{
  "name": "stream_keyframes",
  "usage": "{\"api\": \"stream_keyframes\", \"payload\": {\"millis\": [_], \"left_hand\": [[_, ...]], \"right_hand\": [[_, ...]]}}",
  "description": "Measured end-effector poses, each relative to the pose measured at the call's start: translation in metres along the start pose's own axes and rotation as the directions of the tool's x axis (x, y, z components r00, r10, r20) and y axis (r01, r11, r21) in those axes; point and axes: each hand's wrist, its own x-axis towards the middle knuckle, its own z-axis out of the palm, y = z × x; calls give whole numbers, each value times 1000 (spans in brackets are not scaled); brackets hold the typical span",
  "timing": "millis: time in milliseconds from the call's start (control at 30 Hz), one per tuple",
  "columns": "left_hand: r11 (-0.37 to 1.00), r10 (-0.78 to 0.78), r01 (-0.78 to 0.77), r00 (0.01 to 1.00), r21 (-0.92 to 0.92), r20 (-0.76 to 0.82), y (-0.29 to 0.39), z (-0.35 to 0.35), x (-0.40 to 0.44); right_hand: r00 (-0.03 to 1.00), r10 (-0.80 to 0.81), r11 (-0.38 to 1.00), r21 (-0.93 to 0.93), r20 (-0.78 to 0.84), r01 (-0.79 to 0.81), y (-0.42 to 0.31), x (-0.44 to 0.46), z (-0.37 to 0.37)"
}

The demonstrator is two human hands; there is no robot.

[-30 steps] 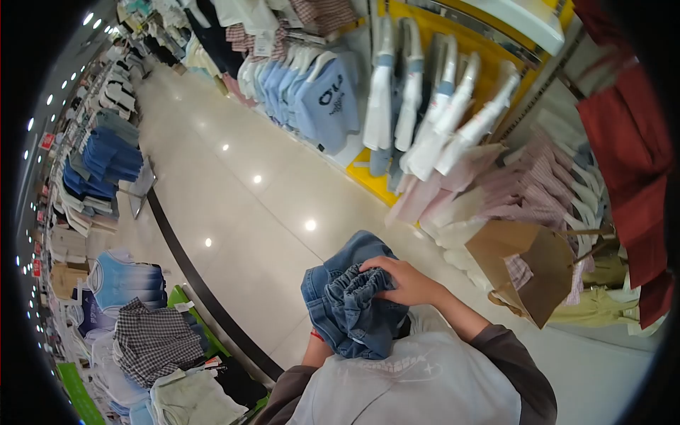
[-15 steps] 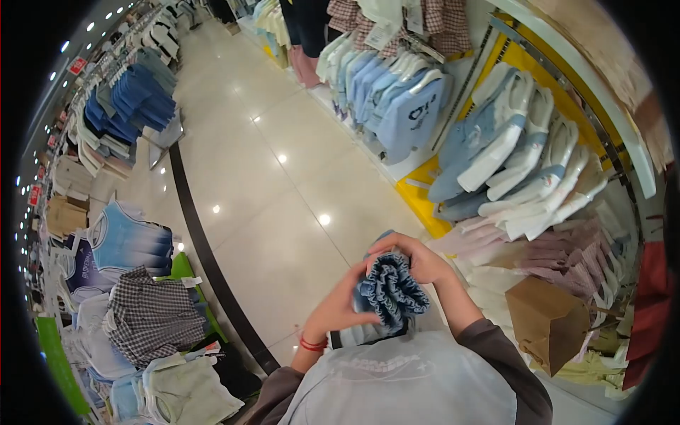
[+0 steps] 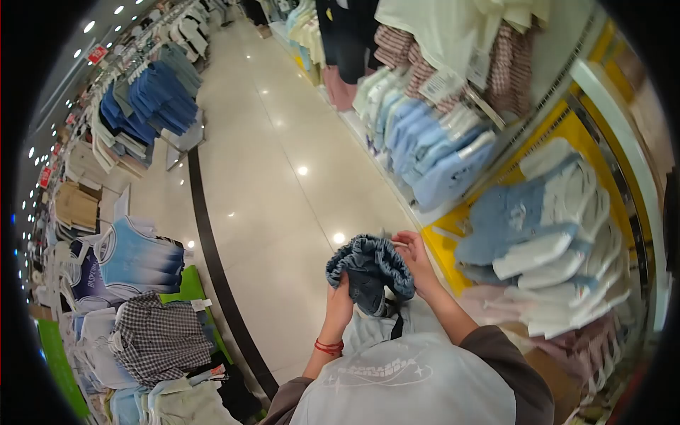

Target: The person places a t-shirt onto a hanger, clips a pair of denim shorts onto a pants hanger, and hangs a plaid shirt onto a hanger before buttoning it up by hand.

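Observation:
Held in front of my chest is a pair of blue denim pants (image 3: 368,287) with a gathered elastic waistband, its opening spread in a wide arc. My left hand (image 3: 340,301) is closed on the near left side of the waistband, the thumb showing outside and the other fingers hidden by the cloth. At the right end of the waistband my right hand (image 3: 416,262) grips the denim, its fingers bent at the far edge. A red cord bracelet (image 3: 329,347) circles my left wrist. The lower part of the pants is mostly hidden.
Blue shirts (image 3: 425,152) and denim-and-white garments (image 3: 545,227) hang on the right. To the left hang a checked shirt (image 3: 159,340) and blue tank tops (image 3: 134,258). A tiled aisle (image 3: 276,191) runs ahead, with a dark floor stripe (image 3: 212,255).
The waistband was bunched between both hands and is now spread wider. My right hand has moved to its right end. The view has shifted, so the right-hand racks look closer.

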Motion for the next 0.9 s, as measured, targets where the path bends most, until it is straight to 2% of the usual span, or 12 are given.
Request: {"api": "stream_keyframes", "payload": {"millis": [33, 67, 167, 200, 300, 367, 400, 467, 533, 633, 733, 900], "left_hand": [[993, -18, 15, 1000, -121, -26, 10, 2, 21], [981, 106, -105, 994, -165, -5, 18, 8, 40], [979, 74, -60, 995, -196, 61, 47, 16, 83], [978, 110, -101, 993, -181, 42, 53, 20, 99], [977, 201, -203, 979, -72, -28, 65, 24, 126], [958, 280, -274, 958, 87, -63, 85, 22, 139], [948, 316, -314, 948, 44, -48, 85, 11, 149], [939, 328, -322, 944, 123, -31, 92, -12, 165], [921, 322, -304, 946, 244, -37, 113, -23, 176], [854, 345, -336, 937, 398, 51, 127, -49, 202], [929, 230, -176, 964, 326, -135, 136, -53, 236], [875, 266, -253, 964, 412, 28, 149, -70, 327]], "right_hand": [[999, -5, 1000, 20, 54, 4, -6, 19, 1], [997, 35, 997, 73, 64, -40, -14, 37, 0], [961, -95, 968, -200, 258, 150, -31, 84, -2], [925, -84, 878, -411, 371, 245, -35, 103, -4], [928, -94, 685, -654, 360, 323, -24, 151, 3], [940, -108, 707, -640, 323, 301, -37, 175, 8], [941, -96, 744, -604, 325, 285, -38, 195, 3], [943, -131, 798, -532, 306, 284, -54, 226, 10], [928, -93, 795, -535, 360, 287, -67, 250, 12], [926, -30, 807, -537, 376, 245, -77, 280, 22], [933, 34, 814, -552, 358, 182, -86, 318, 29], [890, -64, 737, -580, 451, 347, -107, 404, 55]]}}
